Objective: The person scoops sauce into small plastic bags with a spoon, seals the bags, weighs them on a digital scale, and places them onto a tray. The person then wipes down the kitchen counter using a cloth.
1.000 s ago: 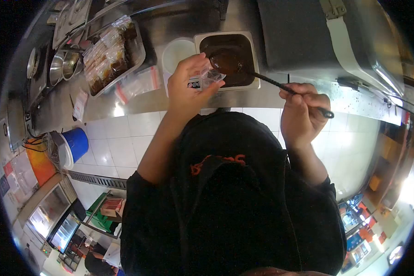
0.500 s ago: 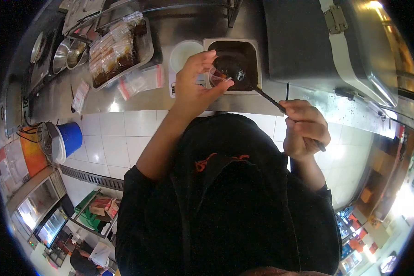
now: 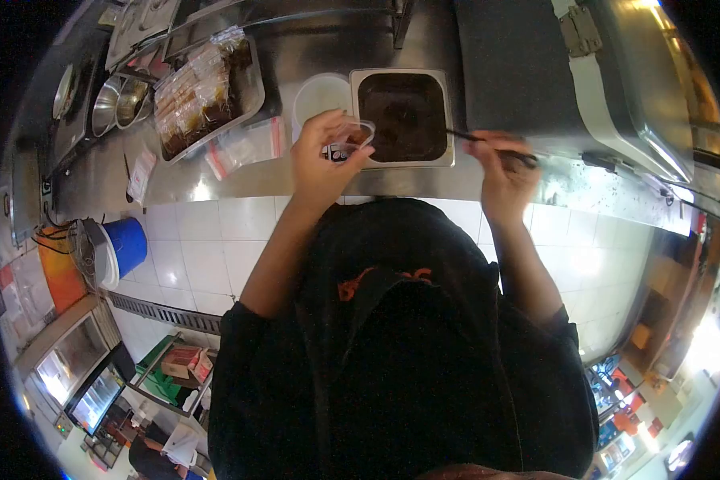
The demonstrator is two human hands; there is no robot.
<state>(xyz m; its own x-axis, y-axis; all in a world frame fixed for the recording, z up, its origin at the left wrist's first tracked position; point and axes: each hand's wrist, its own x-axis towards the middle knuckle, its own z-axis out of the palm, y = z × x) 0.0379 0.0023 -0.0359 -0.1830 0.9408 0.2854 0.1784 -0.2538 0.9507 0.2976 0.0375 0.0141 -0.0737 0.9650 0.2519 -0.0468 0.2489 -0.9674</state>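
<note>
A clear plastic container (image 3: 362, 134) is being held in the curled left hand (image 3: 320, 160), at eight o'clock from the metal pan (image 3: 400, 73); at four o'clock, a black utensil (image 3: 462, 135) is being gripped by the right hand (image 3: 504, 172) and pointed towards the pan's dark contents (image 3: 404, 120).

Rectangular metal pan (image 3: 402, 164) on the desk (image 3: 240, 186), dark brown inside. Just left of it, small clear container (image 3: 365, 128) with a rounded rim, held in the left hand (image 3: 321, 156). Thin dark utensil (image 3: 461, 135), blurred, slanting from the right hand (image 3: 507, 173) to the pan's right rim.
</note>
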